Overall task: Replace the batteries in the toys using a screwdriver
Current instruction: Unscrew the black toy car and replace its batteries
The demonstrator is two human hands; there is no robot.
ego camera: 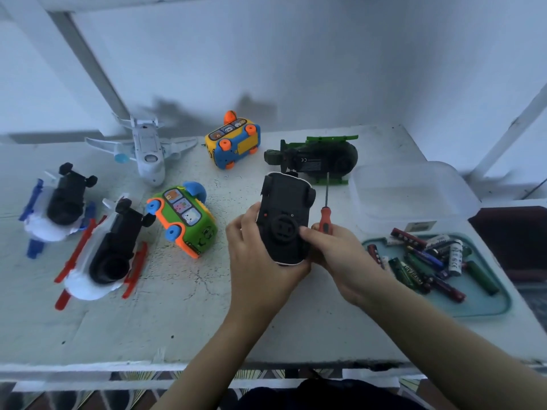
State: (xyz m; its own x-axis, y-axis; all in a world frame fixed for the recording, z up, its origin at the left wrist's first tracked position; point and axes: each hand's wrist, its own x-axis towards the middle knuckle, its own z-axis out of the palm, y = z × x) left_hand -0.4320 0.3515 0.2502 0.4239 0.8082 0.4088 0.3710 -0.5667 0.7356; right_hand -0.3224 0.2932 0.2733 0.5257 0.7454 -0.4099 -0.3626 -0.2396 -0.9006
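Observation:
A black toy car (pixel 284 217) is held upside down above the table's middle, its underside with a round cover facing me. My left hand (pixel 254 261) grips its left side and rear. My right hand (pixel 340 255) holds the red-handled screwdriver (pixel 325 214), shaft pointing up and away, while its fingers also touch the car's right side. A teal tray (pixel 485 303) at the right holds several loose batteries (pixel 429 261).
Other toys lie on the white table (pixel 183 321): a green helicopter (pixel 316 158), a yellow-blue bus (pixel 233 143), a green-orange bus (pixel 183 220), a white plane (pixel 148 152), two upturned helicopters (pixel 65 202) (pixel 109 250). A clear plastic box (pixel 411 193) stands behind the tray.

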